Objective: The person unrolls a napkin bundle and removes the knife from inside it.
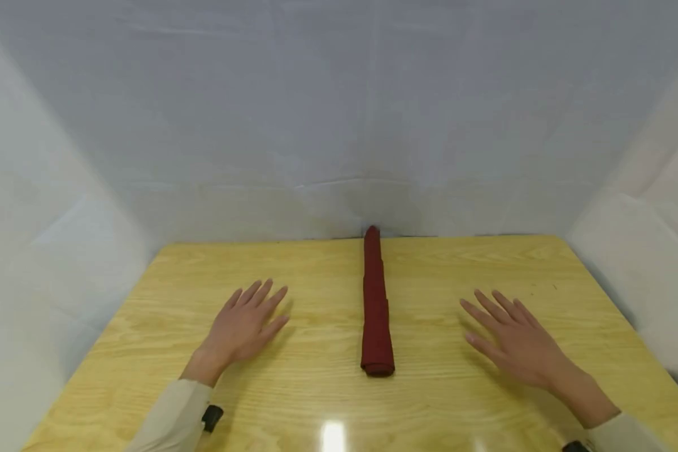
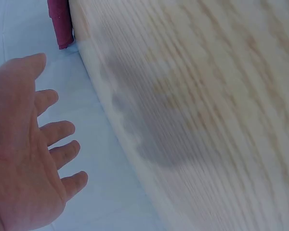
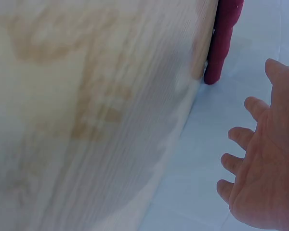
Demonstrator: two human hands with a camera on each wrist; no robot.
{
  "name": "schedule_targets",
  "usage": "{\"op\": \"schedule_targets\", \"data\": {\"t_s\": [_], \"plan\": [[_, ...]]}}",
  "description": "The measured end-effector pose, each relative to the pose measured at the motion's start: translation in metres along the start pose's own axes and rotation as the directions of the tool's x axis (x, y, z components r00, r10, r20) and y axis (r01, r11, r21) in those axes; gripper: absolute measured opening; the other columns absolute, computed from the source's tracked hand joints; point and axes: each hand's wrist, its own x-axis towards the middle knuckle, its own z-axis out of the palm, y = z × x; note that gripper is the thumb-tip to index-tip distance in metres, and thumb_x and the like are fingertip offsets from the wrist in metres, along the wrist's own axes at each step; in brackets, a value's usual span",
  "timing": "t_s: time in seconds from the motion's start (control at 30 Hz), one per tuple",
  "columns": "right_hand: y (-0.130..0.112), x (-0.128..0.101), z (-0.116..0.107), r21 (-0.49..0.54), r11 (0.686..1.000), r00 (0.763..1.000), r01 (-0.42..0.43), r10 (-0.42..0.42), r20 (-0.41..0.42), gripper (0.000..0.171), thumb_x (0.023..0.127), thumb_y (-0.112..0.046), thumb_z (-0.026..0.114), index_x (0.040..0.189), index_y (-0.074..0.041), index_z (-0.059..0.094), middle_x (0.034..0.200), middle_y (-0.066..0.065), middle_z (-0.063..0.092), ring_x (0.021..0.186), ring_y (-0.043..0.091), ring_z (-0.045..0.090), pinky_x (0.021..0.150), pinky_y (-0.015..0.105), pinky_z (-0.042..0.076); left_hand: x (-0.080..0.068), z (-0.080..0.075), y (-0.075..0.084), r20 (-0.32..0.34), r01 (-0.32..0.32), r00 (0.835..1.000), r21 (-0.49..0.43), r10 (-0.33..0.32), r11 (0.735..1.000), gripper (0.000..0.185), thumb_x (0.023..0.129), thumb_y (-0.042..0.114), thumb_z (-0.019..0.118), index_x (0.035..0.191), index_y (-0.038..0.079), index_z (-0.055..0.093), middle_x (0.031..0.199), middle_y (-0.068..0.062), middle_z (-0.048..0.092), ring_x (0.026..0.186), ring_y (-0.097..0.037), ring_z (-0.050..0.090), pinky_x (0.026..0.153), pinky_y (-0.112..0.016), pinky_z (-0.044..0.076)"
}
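Observation:
A dark red rolled cloth [image 1: 375, 307] lies lengthwise down the middle of the wooden table [image 1: 328, 408], from the far edge toward me. My left hand [image 1: 243, 326] hovers flat, palm down, to the left of the roll, fingers spread and holding nothing. My right hand [image 1: 514, 339] hovers the same way to the right of it, also empty. Neither hand touches the cloth. The left wrist view shows the left hand [image 2: 29, 154] with the cloth's end [image 2: 60, 24] beyond it; the right wrist view shows the right hand [image 3: 265, 159] and the cloth [image 3: 221, 43].
White sheeting [image 1: 339, 125] forms walls behind and on both sides of the table. Both forearms wear beige sleeves [image 1: 175, 420]. A light glare [image 1: 333, 436] shines on the tabletop near me.

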Motion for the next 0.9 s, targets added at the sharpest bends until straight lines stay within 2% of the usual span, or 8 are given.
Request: {"op": "schedule_targets", "data": {"t_s": [0.23,0.57,0.9], "plan": [[-0.01,0.001,0.003,-0.013,0.999,0.999,0.029,-0.029,-0.018,0.057,0.1,-0.045,0.045,0.152,-0.024,0.031,0.155,0.011,0.026,0.142,0.035,0.015,0.114,0.05,0.005,0.005,0.001,0.001,0.012,0.0,1.0,-0.009,0.001,1.0,0.059,0.1,0.048,0.041,0.149,0.016,0.036,0.152,-0.015,0.029,0.139,-0.035,0.025,0.11,-0.056,0.018],[-0.023,0.001,0.007,-0.013,0.999,0.999,0.048,-0.048,-0.019,0.057,0.1,-0.045,0.045,0.152,-0.023,0.031,0.155,0.01,0.025,0.143,0.033,0.014,0.114,0.048,0.005,0.015,0.001,0.009,0.016,-0.035,0.999,-0.012,0.035,0.999,0.058,0.1,0.048,0.04,0.149,0.016,0.037,0.153,-0.014,0.029,0.14,-0.033,0.025,0.111,-0.055,0.017],[-0.038,0.007,0.013,-0.01,0.997,0.997,0.079,-0.079,-0.023,0.057,0.099,-0.047,0.046,0.151,-0.025,0.034,0.155,0.007,0.025,0.141,0.035,0.018,0.113,0.052,0.011,0.022,0.002,0.014,-0.003,-0.068,0.998,0.005,0.068,0.998,0.058,0.1,0.047,0.042,0.148,0.015,0.039,0.151,-0.014,0.031,0.139,-0.033,0.026,0.11,-0.055,0.019]]}}
